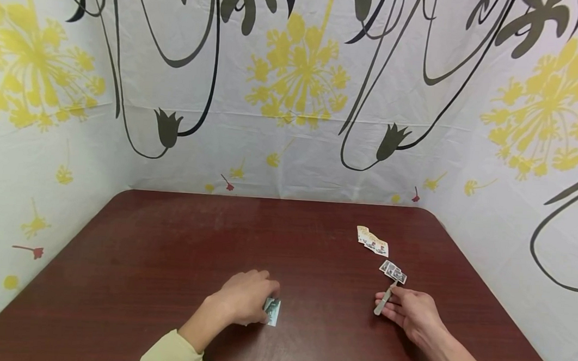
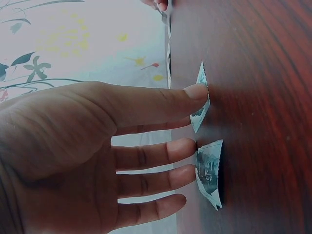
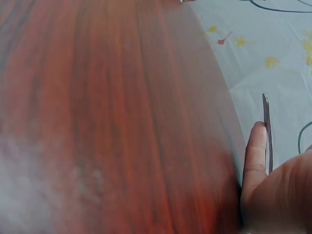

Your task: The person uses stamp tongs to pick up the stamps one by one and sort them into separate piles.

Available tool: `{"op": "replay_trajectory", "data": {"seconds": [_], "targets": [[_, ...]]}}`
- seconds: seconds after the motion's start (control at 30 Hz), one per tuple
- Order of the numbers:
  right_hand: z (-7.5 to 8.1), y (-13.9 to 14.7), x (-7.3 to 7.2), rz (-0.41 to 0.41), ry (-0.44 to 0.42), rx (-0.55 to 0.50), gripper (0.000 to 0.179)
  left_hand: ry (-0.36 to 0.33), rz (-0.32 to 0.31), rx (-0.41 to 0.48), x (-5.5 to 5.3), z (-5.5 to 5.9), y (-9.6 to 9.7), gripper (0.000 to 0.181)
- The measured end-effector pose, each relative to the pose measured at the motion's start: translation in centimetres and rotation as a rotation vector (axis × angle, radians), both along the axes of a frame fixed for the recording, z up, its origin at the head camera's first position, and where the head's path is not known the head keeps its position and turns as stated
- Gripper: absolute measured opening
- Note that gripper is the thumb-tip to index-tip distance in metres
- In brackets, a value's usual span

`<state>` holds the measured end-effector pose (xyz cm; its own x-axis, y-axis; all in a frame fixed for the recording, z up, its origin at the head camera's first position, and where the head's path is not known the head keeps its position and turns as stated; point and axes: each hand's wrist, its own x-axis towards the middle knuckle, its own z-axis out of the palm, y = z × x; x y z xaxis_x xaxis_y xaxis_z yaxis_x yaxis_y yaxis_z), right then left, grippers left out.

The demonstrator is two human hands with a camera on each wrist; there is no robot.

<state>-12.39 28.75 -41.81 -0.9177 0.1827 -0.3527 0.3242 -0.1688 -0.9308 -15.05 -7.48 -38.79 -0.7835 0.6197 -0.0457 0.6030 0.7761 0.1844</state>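
Observation:
Near the front middle of the table, my left hand (image 1: 243,298) pinches a small greenish stamp (image 2: 196,119) between thumb and index finger. A second, slightly curled stamp (image 2: 209,170) with toothed edges stands by the other fingertips in the left wrist view. From above, the hand partly hides the stamps. To the right, my right hand (image 1: 414,312) holds slim metal tweezers (image 1: 385,300), their tip pointing away from me. Just beyond that tip lies an overlapping row of grey stamps (image 1: 393,271). In the right wrist view only one end of the tweezers (image 3: 266,109) shows.
Farther back on the right, several cream and orange stamps (image 1: 373,241) overlap in a slanting row. The dark reddish table (image 1: 193,224) has rounded far corners. White cloth (image 1: 290,164) with yellow and grey flower prints hangs behind it and at both sides.

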Motion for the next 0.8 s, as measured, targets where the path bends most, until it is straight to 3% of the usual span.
{"op": "replay_trajectory", "data": {"seconds": [0.8], "targets": [[0.05, 0.07, 0.05, -0.008, -0.016, -0.016, 0.029, -0.007, -0.002, -0.001, 0.14, 0.07, 0.01, 0.033]]}}
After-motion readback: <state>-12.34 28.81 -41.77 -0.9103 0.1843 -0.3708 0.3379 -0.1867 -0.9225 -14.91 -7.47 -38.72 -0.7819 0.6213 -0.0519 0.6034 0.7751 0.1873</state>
